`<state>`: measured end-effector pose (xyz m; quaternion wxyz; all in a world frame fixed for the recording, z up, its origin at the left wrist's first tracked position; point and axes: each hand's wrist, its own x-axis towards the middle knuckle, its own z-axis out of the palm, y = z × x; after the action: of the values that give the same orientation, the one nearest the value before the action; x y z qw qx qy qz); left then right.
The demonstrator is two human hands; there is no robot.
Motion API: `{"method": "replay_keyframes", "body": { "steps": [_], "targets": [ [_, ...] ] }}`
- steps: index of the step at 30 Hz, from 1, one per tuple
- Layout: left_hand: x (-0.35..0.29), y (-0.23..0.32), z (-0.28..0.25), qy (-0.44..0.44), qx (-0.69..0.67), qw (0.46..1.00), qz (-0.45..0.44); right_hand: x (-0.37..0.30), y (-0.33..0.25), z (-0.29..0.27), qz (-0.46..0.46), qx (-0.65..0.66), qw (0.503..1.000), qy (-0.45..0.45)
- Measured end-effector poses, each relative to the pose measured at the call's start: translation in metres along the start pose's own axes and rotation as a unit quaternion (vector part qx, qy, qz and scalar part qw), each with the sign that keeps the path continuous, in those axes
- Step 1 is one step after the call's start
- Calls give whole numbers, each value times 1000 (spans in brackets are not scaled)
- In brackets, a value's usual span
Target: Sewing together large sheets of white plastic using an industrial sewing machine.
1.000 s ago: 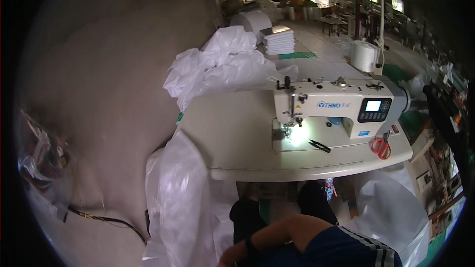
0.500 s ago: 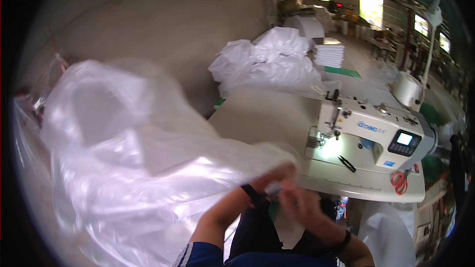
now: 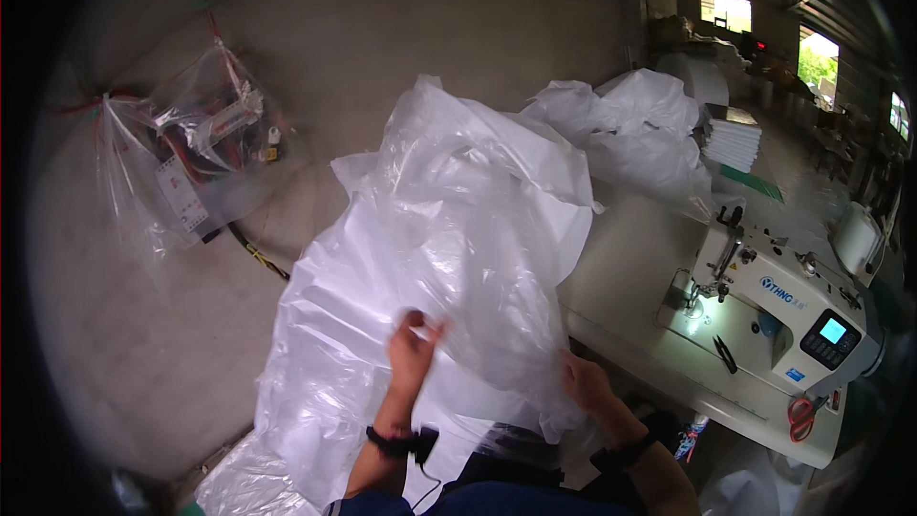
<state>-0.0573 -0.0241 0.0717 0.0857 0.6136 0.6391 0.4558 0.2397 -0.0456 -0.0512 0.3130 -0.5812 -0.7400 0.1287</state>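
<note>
A large, crumpled heap of white sheeting with clear plastic film (image 3: 478, 220) spreads in front of me, left of the sewing table. My left hand (image 3: 411, 358) hovers over its middle, thumb and fingers apart and slightly blurred, with nothing plainly between them. At the right border of the film, my right hand (image 3: 586, 384) is closed on the plastic film, its fingertips partly hidden by it. Both wrists wear dark bands, and a thin cable hangs from the left one.
Right of me stands a sewing table (image 3: 621, 272) with a lit white sewing machine (image 3: 764, 287), black thread snips (image 3: 725, 354) and red-handled scissors (image 3: 801, 418). Behind are another white plastic pile (image 3: 640, 134) and stacked white sheets (image 3: 733, 141). A plastic-covered electrical box (image 3: 215, 129) hangs on the left wall.
My hands, close together before, are now apart, the left over the sheeting and the right at its border. The billowing sheeting has come down in front of me. The view has turned left.
</note>
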Motion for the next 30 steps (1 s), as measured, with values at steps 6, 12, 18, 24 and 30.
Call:
{"method": "replay_keyframes", "body": {
  "steps": [6,12,18,24,30],
  "targets": [
    [78,-149,38,-51,-414,818,-396,-12,-41,-4,6,159,981,-108],
    [189,-146,-8,65,-485,863,-129,-39,-27,-14,-61,84,993,-51],
    [273,114,21,264,-164,911,272,-34,-85,91,-147,446,814,-343],
    [157,202,174,-322,387,601,621,-32,-99,80,-253,355,766,-472],
    [49,161,137,-593,261,608,458,-50,-6,-38,289,626,719,-88]
  ]
}}
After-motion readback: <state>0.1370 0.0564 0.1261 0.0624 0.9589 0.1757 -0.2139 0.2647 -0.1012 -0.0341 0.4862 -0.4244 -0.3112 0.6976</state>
